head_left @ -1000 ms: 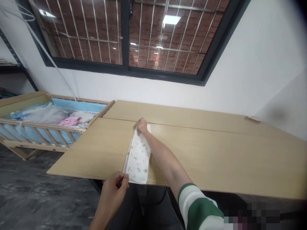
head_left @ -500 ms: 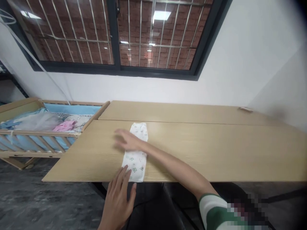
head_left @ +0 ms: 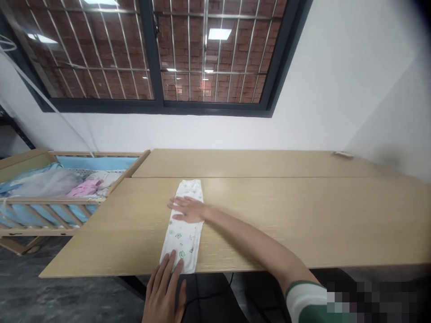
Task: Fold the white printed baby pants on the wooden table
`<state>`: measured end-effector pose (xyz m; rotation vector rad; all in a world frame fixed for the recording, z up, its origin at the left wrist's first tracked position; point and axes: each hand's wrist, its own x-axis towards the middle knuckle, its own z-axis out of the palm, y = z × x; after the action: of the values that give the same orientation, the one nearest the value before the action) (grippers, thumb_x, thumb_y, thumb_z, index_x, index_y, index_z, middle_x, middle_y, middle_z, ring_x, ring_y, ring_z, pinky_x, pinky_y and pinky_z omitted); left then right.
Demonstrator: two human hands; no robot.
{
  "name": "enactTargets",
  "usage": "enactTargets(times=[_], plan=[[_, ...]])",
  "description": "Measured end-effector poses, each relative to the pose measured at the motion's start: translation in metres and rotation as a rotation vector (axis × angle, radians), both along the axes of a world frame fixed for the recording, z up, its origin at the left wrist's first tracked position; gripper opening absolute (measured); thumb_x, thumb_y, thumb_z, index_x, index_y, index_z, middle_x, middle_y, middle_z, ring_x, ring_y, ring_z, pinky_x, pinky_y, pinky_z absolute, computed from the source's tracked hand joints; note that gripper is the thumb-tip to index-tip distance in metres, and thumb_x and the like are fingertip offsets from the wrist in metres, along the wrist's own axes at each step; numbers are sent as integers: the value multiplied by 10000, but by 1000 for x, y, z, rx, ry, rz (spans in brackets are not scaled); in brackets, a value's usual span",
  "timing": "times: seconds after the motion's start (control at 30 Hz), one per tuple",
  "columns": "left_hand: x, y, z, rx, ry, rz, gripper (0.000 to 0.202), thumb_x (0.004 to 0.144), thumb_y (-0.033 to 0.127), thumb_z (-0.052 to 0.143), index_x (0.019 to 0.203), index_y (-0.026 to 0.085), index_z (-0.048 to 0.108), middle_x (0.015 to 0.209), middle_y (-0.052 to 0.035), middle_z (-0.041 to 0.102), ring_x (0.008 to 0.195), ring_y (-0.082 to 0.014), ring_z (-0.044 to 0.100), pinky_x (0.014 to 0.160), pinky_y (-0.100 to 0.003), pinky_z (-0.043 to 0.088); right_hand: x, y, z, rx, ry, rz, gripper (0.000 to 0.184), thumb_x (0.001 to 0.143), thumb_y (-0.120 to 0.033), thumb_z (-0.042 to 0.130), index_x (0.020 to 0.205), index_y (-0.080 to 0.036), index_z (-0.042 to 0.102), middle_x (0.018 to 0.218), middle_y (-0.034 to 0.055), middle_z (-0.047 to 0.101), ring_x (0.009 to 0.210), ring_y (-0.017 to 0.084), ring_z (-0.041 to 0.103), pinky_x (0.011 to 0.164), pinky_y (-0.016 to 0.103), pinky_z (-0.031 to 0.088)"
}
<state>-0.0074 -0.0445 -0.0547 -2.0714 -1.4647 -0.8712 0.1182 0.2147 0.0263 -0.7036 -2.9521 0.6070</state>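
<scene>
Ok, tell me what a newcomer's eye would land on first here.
A long, narrow folded white cloth with a small green print lies across the light wood table, the right hand flat on it and the left hand at its near end. To the left stands a wooden crib with blue padding and a pink garment inside. Above, a large dark-framed barred window shows red brick beyond.
</scene>
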Motion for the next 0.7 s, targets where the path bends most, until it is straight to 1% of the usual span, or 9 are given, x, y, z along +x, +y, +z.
enactTargets(times=[0.1,0.17,0.27,0.37,0.47,0.53,0.6,0.67,0.7], plan=[[-5,1,-8,13,43,8,493,923,212,565,1412,179,516,1435,-121,582,1359,-270,511,1031,-413,462,-1,53,-4,67,-10,-196,689,1025,-615,278,1607,-247,272,1674,54,168,1565,237,74,1258,461,26],[-10,4,-12,28,93,2,505,913,222,590,1412,177,523,1417,-120,598,1340,-269,530,1009,-408,480,1,77,-7,116,-7,-266,688,1029,-594,255,1609,-224,271,1676,59,156,1566,234,58,1257,456,21],[-17,9,-10,37,155,-27,503,910,220,602,1407,185,535,1403,-108,612,1317,-256,554,983,-383,506,4,96,-10,172,-10,-245,667,1037,-555,227,1610,-216,269,1680,51,144,1566,223,74,1257,439,40],[-14,15,-1,10,174,-83,486,924,220,588,1407,200,542,1420,-91,602,1303,-239,569,960,-344,533,8,99,-8,229,-31,-223,639,1048,-501,216,1603,-192,289,1677,69,180,1558,226,131,1254,435,90],[-5,20,11,-22,124,-117,433,953,219,542,1385,218,562,1418,-75,605,1264,-229,601,930,-329,562,10,87,-1,370,8,-282,597,1044,-381,293,1575,-112,328,1656,144,246,1549,250,168,1248,448,112],[-1,22,17,-49,63,-126,404,975,236,511,1375,228,565,1400,-66,621,1235,-227,622,919,-339,580,13,67,8,467,77,-290,569,1013,-285,377,1544,-80,364,1643,188,260,1540,278,185,1238,471,136],[-3,23,21,-93,7,-154,402,992,273,499,1389,229,546,1385,-69,632,1229,-223,628,928,-344,591,18,36,17,485,163,-287,526,983,-237,441,1491,-100,436,1605,208,329,1489,307,294,1201,494,230],[-10,22,22,-142,-35,-199,410,1006,306,496,1406,223,524,1379,-80,634,1238,-213,624,955,-332,588,29,-8,25,406,243,-268,432,983,-254,467,1394,-142,538,1470,198,495,1331,301,485,1108,475,372],[-16,22,22,-156,-55,-217,400,1010,316,496,1397,223,530,1379,-87,633,1244,-211,620,971,-331,584,36,-32,28,342,269,-224,374,996,-278,461,1323,-154,593,1351,177,581,1216,277,565,1048,440,432]])
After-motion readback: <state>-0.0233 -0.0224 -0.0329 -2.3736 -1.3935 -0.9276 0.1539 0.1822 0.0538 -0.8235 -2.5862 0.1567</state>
